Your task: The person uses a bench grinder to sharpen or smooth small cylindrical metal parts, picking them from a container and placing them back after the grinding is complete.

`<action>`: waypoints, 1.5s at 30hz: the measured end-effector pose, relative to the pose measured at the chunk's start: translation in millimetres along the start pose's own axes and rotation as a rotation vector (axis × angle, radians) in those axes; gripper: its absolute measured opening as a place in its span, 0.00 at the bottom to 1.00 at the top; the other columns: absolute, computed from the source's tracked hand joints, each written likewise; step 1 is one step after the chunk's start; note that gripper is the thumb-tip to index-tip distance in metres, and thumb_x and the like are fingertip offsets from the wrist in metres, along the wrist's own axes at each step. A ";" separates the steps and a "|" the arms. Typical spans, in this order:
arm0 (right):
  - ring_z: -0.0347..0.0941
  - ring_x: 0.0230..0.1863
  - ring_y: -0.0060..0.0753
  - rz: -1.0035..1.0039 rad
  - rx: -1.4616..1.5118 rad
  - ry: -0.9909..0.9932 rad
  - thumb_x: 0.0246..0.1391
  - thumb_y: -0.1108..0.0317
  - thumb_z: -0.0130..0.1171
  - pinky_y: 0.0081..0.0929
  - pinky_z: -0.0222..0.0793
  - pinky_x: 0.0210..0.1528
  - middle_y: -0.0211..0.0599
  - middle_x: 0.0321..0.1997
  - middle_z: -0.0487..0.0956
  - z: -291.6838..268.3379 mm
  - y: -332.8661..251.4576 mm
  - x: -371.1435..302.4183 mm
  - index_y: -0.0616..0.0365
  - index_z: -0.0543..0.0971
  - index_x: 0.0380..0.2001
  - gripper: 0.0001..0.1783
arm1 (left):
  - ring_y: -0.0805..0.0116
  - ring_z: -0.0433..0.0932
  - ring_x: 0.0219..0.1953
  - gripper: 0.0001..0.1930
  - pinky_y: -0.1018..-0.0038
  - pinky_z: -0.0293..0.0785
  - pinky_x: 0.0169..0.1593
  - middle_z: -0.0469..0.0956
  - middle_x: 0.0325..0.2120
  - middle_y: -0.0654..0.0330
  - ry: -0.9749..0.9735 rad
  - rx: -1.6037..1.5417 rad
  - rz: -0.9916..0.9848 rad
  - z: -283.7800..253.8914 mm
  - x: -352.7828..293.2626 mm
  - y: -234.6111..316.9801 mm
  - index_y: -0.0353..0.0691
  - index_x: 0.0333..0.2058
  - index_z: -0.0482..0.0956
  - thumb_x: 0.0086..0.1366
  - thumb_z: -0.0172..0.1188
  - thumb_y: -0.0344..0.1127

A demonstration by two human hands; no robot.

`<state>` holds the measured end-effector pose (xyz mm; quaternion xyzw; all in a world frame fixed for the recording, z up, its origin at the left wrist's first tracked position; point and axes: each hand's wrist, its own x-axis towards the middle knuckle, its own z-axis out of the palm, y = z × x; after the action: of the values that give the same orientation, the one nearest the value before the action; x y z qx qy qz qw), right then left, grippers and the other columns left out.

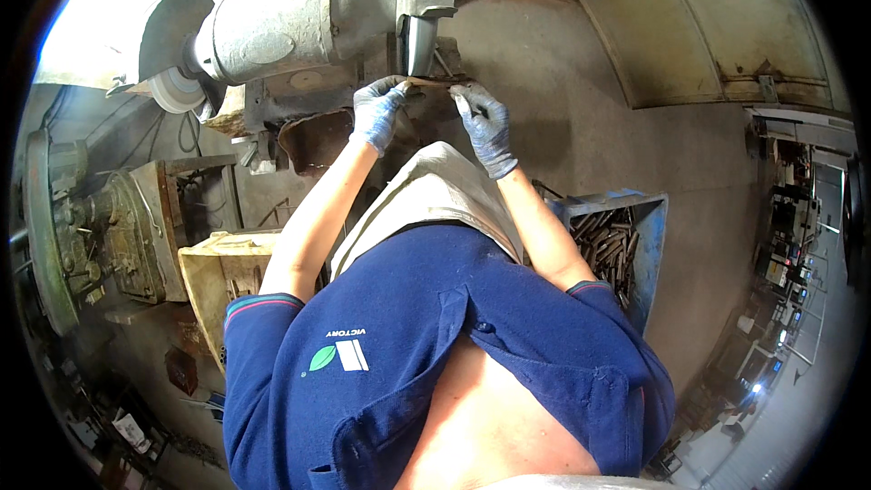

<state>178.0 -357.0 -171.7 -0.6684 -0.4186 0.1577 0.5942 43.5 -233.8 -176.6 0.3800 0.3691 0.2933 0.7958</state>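
Both my hands wear blue and grey work gloves. My left hand has its fingers closed on one end of a thin brownish metal strip. The strip's other end is pinched between the thumb and fingers of my right hand. It lies level, just under the smooth grey wheel of a bench grinder. Whether the strip touches the wheel cannot be made out. Below the wheel, between my hands, a pale apron covers my lap.
A blue bin full of metal rods stands by my right elbow. By my left arm is a yellowish bin. The grinder's second, white wheel sits at the far left. A green machine stands farther left.
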 end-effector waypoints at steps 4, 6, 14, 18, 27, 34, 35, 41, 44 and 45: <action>0.74 0.34 0.25 0.086 0.045 -0.004 0.50 0.74 0.60 0.22 0.69 0.38 0.38 0.31 0.80 2.1 4.8 0.5 0.61 0.81 0.32 0.05 | 0.71 0.78 0.29 0.06 0.78 0.75 0.35 0.80 0.29 0.57 0.055 0.063 0.026 -8.2 12.6 -16.2 0.31 0.35 0.78 0.60 0.57 0.24; 0.73 0.32 0.23 0.119 0.062 -0.014 0.50 0.74 0.60 0.21 0.68 0.36 0.36 0.29 0.79 7.7 4.9 0.4 0.61 0.81 0.31 0.05 | 0.72 0.77 0.28 0.05 0.78 0.74 0.34 0.80 0.28 0.58 0.084 0.073 0.021 -10.2 11.0 -12.8 0.32 0.35 0.78 0.59 0.58 0.25; 0.72 0.30 0.17 0.196 0.217 0.023 0.48 0.72 0.63 0.18 0.68 0.35 0.31 0.27 0.80 54.9 12.3 1.9 0.62 0.81 0.29 0.05 | 0.75 0.76 0.26 0.05 0.80 0.73 0.30 0.79 0.27 0.62 0.176 0.107 0.062 -47.4 13.4 0.9 0.33 0.34 0.78 0.59 0.59 0.27; 0.69 0.28 0.13 0.214 0.247 0.032 0.49 0.71 0.63 0.18 0.67 0.33 0.29 0.26 0.80 60.8 19.6 1.8 0.62 0.81 0.29 0.05 | 0.76 0.75 0.26 0.06 0.80 0.72 0.29 0.79 0.27 0.62 0.179 0.168 0.053 -46.0 11.4 10.4 0.33 0.35 0.78 0.59 0.59 0.27; 0.54 0.22 0.12 0.353 0.258 0.080 0.53 0.64 0.60 0.16 0.55 0.26 0.14 0.18 0.61 21.0 26.3 2.9 0.60 0.71 0.14 0.18 | 0.78 0.70 0.19 0.05 0.80 0.67 0.23 0.77 0.22 0.64 0.142 0.152 -0.019 7.0 5.9 5.7 0.34 0.31 0.80 0.59 0.61 0.29; 0.58 0.23 0.10 0.373 0.347 0.053 0.54 0.65 0.60 0.16 0.58 0.27 0.14 0.19 0.66 45.8 21.0 4.3 0.59 0.76 0.17 0.15 | 0.75 0.73 0.20 0.05 0.78 0.70 0.23 0.78 0.23 0.62 0.176 0.184 0.054 -42.3 32.0 -21.5 0.35 0.33 0.79 0.59 0.59 0.29; 0.59 0.23 0.10 0.373 0.372 0.052 0.54 0.65 0.60 0.16 0.58 0.27 0.14 0.19 0.67 52.4 24.8 3.9 0.59 0.77 0.18 0.14 | 0.75 0.73 0.20 0.05 0.78 0.71 0.23 0.78 0.23 0.62 0.195 0.212 0.076 -48.0 33.1 -21.0 0.35 0.33 0.79 0.60 0.59 0.29; 0.70 0.29 0.14 0.481 0.614 0.040 0.52 0.67 0.61 0.17 0.67 0.35 0.22 0.27 0.78 70.3 14.6 4.5 0.60 0.82 0.28 0.07 | 0.76 0.73 0.23 0.05 0.79 0.70 0.29 0.78 0.25 0.63 0.236 0.261 0.066 -64.4 30.9 -6.6 0.34 0.33 0.79 0.59 0.59 0.27; 0.74 0.36 0.20 0.409 0.573 -0.022 0.52 0.69 0.61 0.21 0.69 0.43 0.30 0.33 0.81 63.6 10.6 2.4 0.61 0.82 0.30 0.07 | 0.78 0.73 0.28 0.07 0.81 0.69 0.35 0.79 0.27 0.64 0.197 0.159 0.095 -66.1 24.4 -4.4 0.33 0.35 0.80 0.57 0.62 0.27; 0.75 0.39 0.23 0.366 0.522 -0.049 0.51 0.70 0.61 0.22 0.69 0.46 0.32 0.35 0.81 58.6 11.9 0.4 0.61 0.82 0.31 0.06 | 0.78 0.73 0.29 0.07 0.81 0.69 0.36 0.79 0.28 0.64 0.178 0.198 0.122 -59.5 13.4 3.6 0.32 0.35 0.80 0.57 0.62 0.26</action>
<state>141.1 -317.2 -197.0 -0.5534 -0.2510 0.3801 0.6973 2.0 -198.7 -204.6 0.4507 0.4414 0.3359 0.6994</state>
